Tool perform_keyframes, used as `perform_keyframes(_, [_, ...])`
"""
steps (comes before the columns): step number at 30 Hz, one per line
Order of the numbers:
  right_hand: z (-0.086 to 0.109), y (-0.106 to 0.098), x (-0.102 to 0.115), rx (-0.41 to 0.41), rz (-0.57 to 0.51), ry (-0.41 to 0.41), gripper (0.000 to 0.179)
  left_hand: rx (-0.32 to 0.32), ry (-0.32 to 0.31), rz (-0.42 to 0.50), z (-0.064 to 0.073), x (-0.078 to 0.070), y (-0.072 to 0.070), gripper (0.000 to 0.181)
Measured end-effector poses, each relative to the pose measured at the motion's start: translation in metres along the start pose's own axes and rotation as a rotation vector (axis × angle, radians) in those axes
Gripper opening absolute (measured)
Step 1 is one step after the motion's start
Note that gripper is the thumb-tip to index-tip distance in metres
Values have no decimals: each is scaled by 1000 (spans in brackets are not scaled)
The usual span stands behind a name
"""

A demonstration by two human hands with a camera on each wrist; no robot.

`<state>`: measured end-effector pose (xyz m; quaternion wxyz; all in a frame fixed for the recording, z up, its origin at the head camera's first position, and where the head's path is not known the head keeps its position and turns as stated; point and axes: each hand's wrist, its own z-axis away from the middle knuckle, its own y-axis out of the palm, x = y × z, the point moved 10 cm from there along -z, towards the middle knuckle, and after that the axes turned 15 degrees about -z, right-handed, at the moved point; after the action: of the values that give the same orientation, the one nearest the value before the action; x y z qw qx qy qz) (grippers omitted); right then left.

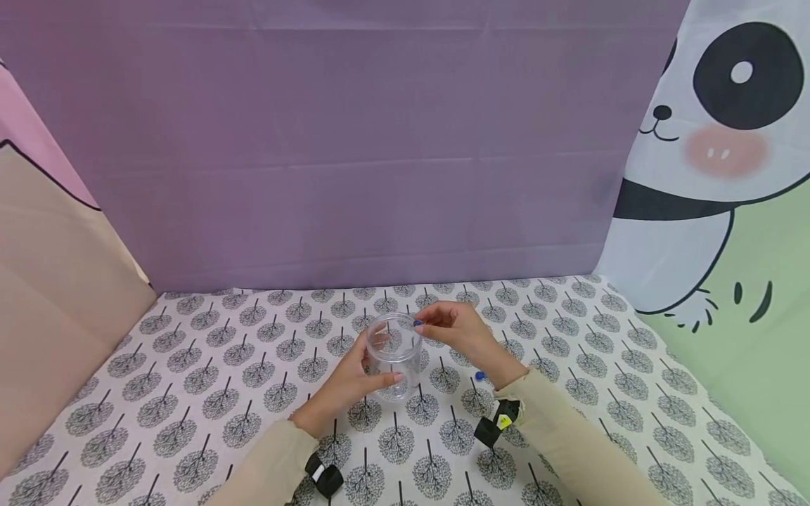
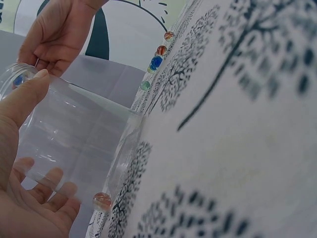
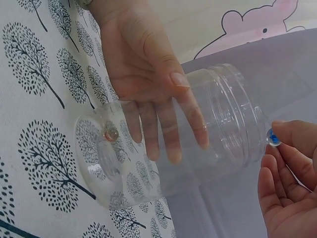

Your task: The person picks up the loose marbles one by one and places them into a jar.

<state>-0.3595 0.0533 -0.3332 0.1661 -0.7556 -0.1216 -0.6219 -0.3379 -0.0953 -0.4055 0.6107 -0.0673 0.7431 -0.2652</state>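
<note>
A clear, wide-mouthed plastic jar (image 1: 400, 362) stands on the patterned cloth, its mouth facing up. My left hand (image 1: 357, 372) grips it from the left, thumb on the near side and fingers round the far side. At the rim, my right hand (image 1: 457, 329) pinches a clear marble with a blue core (image 3: 274, 137) between thumb and fingertips. Near the jar's bottom, a reddish marble (image 3: 111, 134) shows through the wall in the right wrist view. That view also shows the left hand's fingers (image 3: 171, 131) through the clear plastic.
Beyond the jar in the left wrist view, several marbles lie on the cloth, among them a blue one (image 2: 156, 61), a red one (image 2: 161, 50) and a green one (image 2: 145, 85). A purple cloth wall (image 1: 380, 154) closes off the table's back.
</note>
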Motion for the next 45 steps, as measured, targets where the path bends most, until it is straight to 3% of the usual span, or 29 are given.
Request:
perform_keyframes(11, [-4,-2,-10,-4,-36,20,23,-4,-20,-1,0,0,-1,91])
perform_keyframes(32, [-4,0,-9,-1,-39,14,24,1,16,-6,-1,-1,0,91])
perform_keyframes(45, [-4,0,-11,10,-50,14,24,-13,-29,-11,1,3,0,92])
